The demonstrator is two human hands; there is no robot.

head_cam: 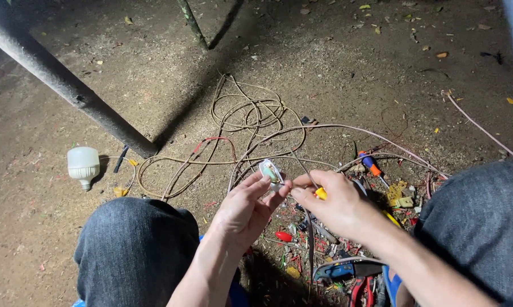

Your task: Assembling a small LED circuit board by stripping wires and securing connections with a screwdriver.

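From the head view, the person sits over bare ground with both knees up. The left hand [245,210] pinches a small white fitting [269,170] between thumb and fingertips, just in front of the knees. The right hand [336,204] is closed on a yellow-handled tool [321,194], its tip hidden at the fitting. A thin wire [302,170] runs away from the fitting toward the coil [251,113] beyond it. A white bulb [84,165] lies well left of the fitting. To do this well, I judge the fitting must be held steady and the tool pressed straight, lightly, so the wire is not nicked.
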